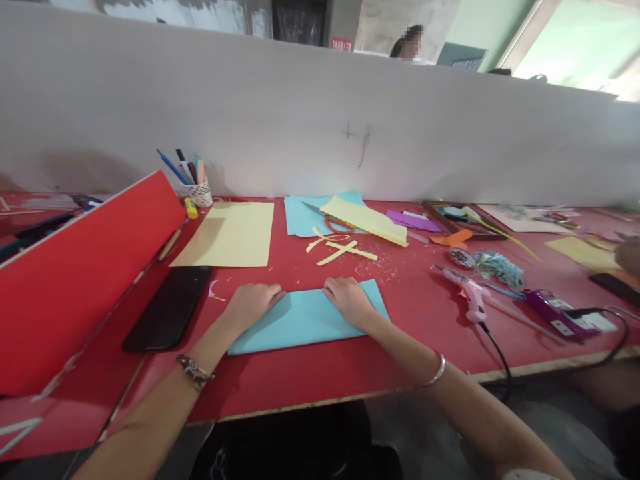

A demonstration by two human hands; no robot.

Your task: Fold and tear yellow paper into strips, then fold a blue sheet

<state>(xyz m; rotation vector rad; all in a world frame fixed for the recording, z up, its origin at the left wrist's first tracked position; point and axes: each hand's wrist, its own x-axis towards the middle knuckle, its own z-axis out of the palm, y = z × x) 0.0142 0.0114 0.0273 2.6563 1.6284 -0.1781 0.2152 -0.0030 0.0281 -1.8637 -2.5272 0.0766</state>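
A folded sheet of light blue paper (305, 323) lies on the red table in front of me. My left hand (255, 305) rests at its far left edge, thumb and fingers closed on the paper. Along the same far edge, further right, my right hand (349, 301) is closed on the paper too, with its fingertips partly hidden. Just beyond my hands lie cut strips of yellow paper (345, 250) among small scraps. Behind these, a yellow sheet (367, 220) partly covers scissors (337, 225) and a stack of blue paper (299, 215).
A black phone (169, 308) and a red board (95, 280) are at left, near a pen cup (200, 193) and a large yellow sheet (227, 233). At right lie a pink glue gun (467, 293), a purple power strip (555, 312) and a tray (463, 220). Another person's hand (627, 257) shows far right.
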